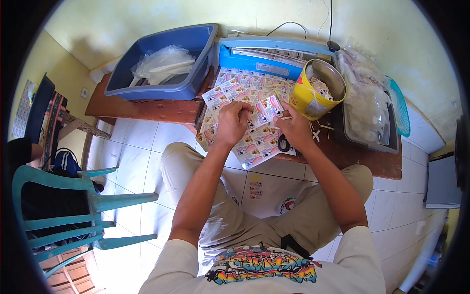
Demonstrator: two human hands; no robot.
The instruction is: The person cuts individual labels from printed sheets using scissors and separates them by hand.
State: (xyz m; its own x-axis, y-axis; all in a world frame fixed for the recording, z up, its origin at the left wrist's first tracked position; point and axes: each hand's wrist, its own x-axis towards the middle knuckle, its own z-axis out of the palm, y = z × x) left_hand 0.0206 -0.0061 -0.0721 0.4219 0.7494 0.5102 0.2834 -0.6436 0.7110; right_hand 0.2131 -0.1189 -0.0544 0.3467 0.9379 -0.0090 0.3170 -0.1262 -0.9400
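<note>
A small piece of printed label paper (pixel 267 110) is held up between my two hands over the low table. My right hand (pixel 295 128) pinches its right edge between thumb and fingers. At the left edge, the curled fingers of my left hand (pixel 234 121) close on the paper, their tips partly hidden. Larger printed label sheets (pixel 254 153) lie spread beneath both hands and overhang the table's front edge. Just below my right hand is a black looped object (pixel 283 143), perhaps a scissors handle.
A blue paper cutter (pixel 262 64) stands behind the sheets. Right of it are a yellow can (pixel 313 100) with label pieces inside and a dark bin (pixel 369 130) of clear plastic bags. A blue tub (pixel 147 93) holds more bags. A green chair (pixel 58 223) stands left.
</note>
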